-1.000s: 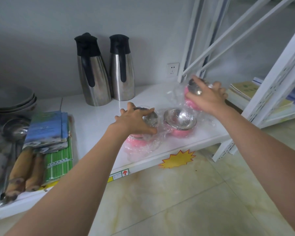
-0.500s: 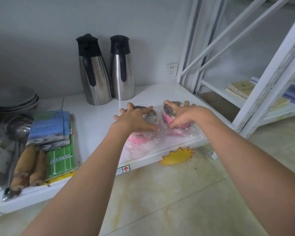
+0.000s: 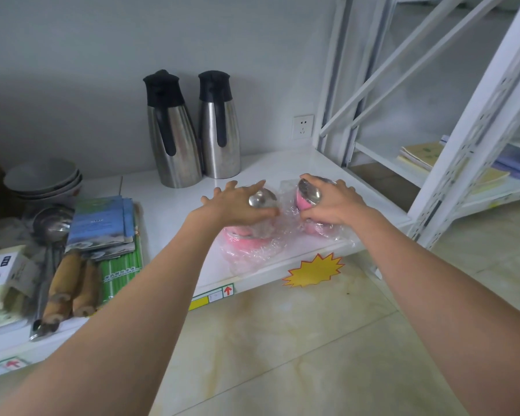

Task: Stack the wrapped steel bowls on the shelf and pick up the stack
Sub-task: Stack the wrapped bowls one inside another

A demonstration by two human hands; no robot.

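Pink steel bowls in clear plastic wrap sit near the front edge of the white shelf (image 3: 168,211). My left hand (image 3: 237,204) grips the top bowl (image 3: 261,201) of a left stack (image 3: 246,238) of wrapped pink bowls. My right hand (image 3: 332,202) holds another wrapped bowl (image 3: 308,196), tilted with its steel inside facing left, pressed onto a wrapped bowl (image 3: 318,229) below it. The two groups stand side by side, their crumpled wraps touching.
Two steel thermos jugs (image 3: 174,136) stand behind the bowls by the wall. To the left lie grey bowls (image 3: 42,178), ladles (image 3: 51,223), booklets (image 3: 102,223), green packs and wooden rollers (image 3: 63,283). A white rack upright (image 3: 475,133) stands at right.
My right hand carried a wrapped bowl from the back right of the shelf down onto the middle bowl. My left hand stayed on the left stack.
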